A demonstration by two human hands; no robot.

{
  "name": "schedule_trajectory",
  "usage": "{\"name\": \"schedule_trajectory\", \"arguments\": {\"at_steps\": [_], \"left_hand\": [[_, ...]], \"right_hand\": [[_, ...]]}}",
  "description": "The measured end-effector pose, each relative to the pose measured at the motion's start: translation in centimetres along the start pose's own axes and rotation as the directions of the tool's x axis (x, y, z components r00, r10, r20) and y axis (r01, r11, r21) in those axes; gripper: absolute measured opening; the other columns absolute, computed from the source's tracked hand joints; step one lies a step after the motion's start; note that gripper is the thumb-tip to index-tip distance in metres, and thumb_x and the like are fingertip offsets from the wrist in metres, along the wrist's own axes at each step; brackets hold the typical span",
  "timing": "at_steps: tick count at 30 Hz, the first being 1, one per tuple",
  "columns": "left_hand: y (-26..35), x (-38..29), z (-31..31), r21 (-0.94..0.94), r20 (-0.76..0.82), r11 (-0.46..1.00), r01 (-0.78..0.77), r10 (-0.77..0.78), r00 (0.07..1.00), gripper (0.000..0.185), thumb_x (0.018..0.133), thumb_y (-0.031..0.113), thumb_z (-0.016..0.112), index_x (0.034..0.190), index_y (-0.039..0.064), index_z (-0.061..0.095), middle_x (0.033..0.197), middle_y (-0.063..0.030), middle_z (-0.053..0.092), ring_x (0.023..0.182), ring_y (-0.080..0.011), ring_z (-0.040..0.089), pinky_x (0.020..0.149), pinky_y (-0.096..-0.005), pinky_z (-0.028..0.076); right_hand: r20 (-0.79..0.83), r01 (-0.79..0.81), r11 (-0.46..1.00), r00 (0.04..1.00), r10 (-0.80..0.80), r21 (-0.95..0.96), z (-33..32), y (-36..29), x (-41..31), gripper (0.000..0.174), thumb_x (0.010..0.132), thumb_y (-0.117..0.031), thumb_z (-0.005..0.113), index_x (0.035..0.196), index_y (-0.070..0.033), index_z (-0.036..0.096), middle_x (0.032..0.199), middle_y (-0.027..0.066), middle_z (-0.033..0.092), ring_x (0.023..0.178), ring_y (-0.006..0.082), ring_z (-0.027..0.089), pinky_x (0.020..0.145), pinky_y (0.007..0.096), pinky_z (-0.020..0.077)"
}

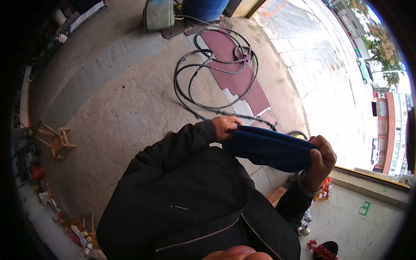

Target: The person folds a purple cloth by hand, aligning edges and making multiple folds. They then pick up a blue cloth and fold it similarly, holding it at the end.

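A dark blue cloth (269, 146) hangs folded and stretched between my two hands in front of my black jacket. My left hand (225, 128) pinches the cloth's left end, thumb and fingers closed around the edge. At the opposite end, my right hand (320, 159) grips the fabric in its bent fingers, with the thumb pressed against it. The cloth's lower edge sags a little, and its right end sits lower in the picture than its left.
A coiled black hose (191, 87) lies across dark red floor matting (240, 74). A blue barrel (204, 9) stands beyond it, and a small wooden stool (58, 143) is at the left. The paved street (312, 71) opens on the right. White bottles (305, 222) and a red plant (321, 252) stand at lower right.
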State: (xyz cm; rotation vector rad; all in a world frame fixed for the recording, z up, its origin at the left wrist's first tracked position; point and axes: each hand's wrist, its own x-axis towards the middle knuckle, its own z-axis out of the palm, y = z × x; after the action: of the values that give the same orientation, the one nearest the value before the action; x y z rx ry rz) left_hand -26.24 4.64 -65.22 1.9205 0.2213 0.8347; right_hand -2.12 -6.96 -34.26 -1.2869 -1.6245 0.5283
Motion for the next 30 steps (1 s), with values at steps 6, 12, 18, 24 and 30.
{"name": "schedule_trajectory", "arguments": {"at_steps": [6, 12, 18, 24, 30], "left_hand": [[0.7, -0.5, -0.5, -0.022, 0.055, 0.998, -0.062, 0.063, 0.996, 0.033, 0.086, 0.012, 0.083, 0.118, 0.004, 0.075, 0.129, -0.0170, 0.071, 0.112, -0.0354, 0.069, 0.094, -0.0422, 0.056], [2.7, -1.5, -2.5, -0.101, -0.020, 0.995, 0.028, -0.030, 0.999, 0.025, 0.090, 0.016, 0.082, 0.111, 0.004, 0.078, 0.124, -0.0161, 0.070, 0.112, -0.0312, 0.066, 0.097, -0.0420, 0.052], [5.2, -0.4, -2.6, -0.364, 0.175, 0.928, 0.083, -0.020, 0.984, 0.024, 0.090, 0.016, 0.083, 0.105, 0.001, 0.073, 0.123, -0.0170, 0.064, 0.116, -0.0284, 0.063, 0.099, -0.0398, 0.049], [6.8, 0.6, -2.8, -0.391, 0.431, 0.869, 0.303, -0.118, 0.895, 0.029, 0.092, 0.022, 0.083, 0.110, 0.002, 0.072, 0.122, -0.0115, 0.068, 0.114, -0.0217, 0.063, 0.102, -0.0377, 0.050], [8.0, 0.7, -3.6, -0.433, 0.530, 0.748, 0.503, -0.240, 0.813, 0.026, 0.093, 0.021, 0.083, 0.108, 0.005, 0.070, 0.103, -0.0045, 0.072, 0.097, -0.0154, 0.066, 0.095, -0.0332, 0.052]], "right_hand": [[-0.020, -0.041, 0.999, 0.999, 0.041, 0.033, -0.1, 0.9, -0.4, 0.039, 0.094, -0.012, 0.077, 0.072, -0.005, 0.045, 0.073, 0.0045, 0.052, 0.065, 0.0133, 0.046, 0.058, 0.0294, 0.0364], [-0.068, -0.109, 0.992, 0.991, 0.113, 0.068, -0.5, 1.5, -0.8, 0.037, 0.095, -0.009, 0.074, 0.072, -0.005, 0.045, 0.076, 0.0051, 0.054, 0.069, 0.0143, 0.048, 0.062, 0.0302, 0.0402], [-0.099, -0.139, 0.986, 0.984, 0.148, 0.087, 0.2, 2.0, -0.5, 0.034, 0.097, -0.010, 0.070, 0.069, -0.007, 0.051, 0.073, 0.0034, 0.053, 0.066, 0.0103, 0.046, 0.057, 0.0246, 0.0369], [-0.063, -0.086, 0.990, 0.994, 0.093, 0.115, 0.4, 1.6, 0.0, 0.031, 0.095, -0.005, 0.069, 0.070, -0.008, 0.051, 0.070, 0.0043, 0.052, 0.064, 0.0108, 0.046, 0.057, 0.0248, 0.0366], [-0.070, -0.089, 0.990, 0.993, 0.096, 0.107, 0.2, 1.5, -0.4, 0.029, 0.093, -0.004, 0.069, 0.070, -0.007, 0.051, 0.070, 0.0055, 0.053, 0.063, 0.0119, 0.045, 0.058, 0.0272, 0.0368]]}}
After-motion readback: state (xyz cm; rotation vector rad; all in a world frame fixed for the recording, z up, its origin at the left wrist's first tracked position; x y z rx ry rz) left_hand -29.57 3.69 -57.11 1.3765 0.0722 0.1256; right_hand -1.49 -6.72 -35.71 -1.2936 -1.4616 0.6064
